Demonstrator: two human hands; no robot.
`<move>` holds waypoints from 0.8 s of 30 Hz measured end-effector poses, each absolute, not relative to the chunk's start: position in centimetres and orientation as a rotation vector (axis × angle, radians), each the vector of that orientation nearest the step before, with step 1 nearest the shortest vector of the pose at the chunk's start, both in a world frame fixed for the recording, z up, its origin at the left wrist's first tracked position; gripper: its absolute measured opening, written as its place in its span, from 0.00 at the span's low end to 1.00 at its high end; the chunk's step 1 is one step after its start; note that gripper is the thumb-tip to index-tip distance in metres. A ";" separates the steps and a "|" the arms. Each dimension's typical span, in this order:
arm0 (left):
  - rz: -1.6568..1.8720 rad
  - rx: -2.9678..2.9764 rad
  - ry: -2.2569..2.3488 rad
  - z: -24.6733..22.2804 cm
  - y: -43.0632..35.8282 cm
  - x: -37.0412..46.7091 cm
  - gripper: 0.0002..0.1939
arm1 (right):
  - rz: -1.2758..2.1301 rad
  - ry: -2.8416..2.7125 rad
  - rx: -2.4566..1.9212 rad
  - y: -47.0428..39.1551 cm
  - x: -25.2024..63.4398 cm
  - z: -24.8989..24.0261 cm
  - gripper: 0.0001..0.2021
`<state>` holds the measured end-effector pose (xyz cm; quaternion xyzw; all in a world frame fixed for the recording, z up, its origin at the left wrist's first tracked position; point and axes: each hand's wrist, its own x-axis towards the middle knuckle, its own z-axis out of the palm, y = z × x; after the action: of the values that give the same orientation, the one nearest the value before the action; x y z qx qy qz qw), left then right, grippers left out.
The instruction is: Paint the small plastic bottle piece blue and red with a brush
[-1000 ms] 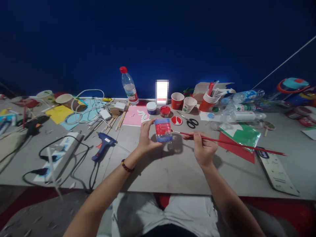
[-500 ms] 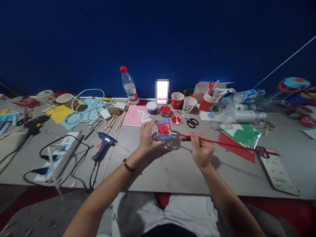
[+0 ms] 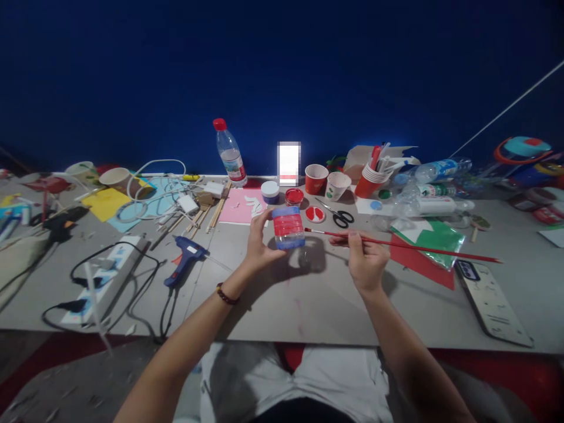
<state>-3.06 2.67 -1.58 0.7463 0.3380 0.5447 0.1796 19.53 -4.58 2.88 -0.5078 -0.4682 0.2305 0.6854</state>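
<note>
A clear plastic piece (image 3: 289,227) with blue ends and a red painted band is held between the thumb and fingers of my left hand (image 3: 261,242), above the table. My right hand (image 3: 366,258) grips a long red paintbrush (image 3: 409,245). Its red-tipped bristles point left, just off the right side of the plastic piece, with a small gap. Beyond the piece stand an open jar of red paint (image 3: 294,197) and a white-lidded jar (image 3: 270,192). A lid with red paint (image 3: 315,214) lies beside black scissors (image 3: 342,218).
A capped bottle (image 3: 231,157) and paper cups (image 3: 316,179) stand at the back. On the left are a blue glue gun (image 3: 187,258), a power strip (image 3: 106,279) and cables. Plastic bottles (image 3: 440,205), a green packet (image 3: 440,241) and a phone (image 3: 496,302) lie right.
The brush has moved right, off the plastic piece, along with my right hand. My left hand has shifted the piece slightly left and up and turned it, showing more of the red band.
</note>
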 end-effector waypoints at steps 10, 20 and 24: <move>1.409 1.945 0.866 -2.5 2.8 -2.9 0.48 | 0.777 -0.936 -0.966 -4.7 19.6 2.1 0.14; 1.405 1.797 0.795 -2.6 2.8 -2.7 0.48 | 0.769 -0.935 -1.035 -4.4 19.3 2.5 0.18; 1.399 1.659 0.761 -2.5 2.9 -2.6 0.49 | 0.731 -0.917 -1.067 -4.2 19.6 2.4 0.17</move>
<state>-2.63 2.94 -2.51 0.6585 0.3020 0.5552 0.4086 19.63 -4.16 2.43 -0.4795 -0.4121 0.3283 0.7018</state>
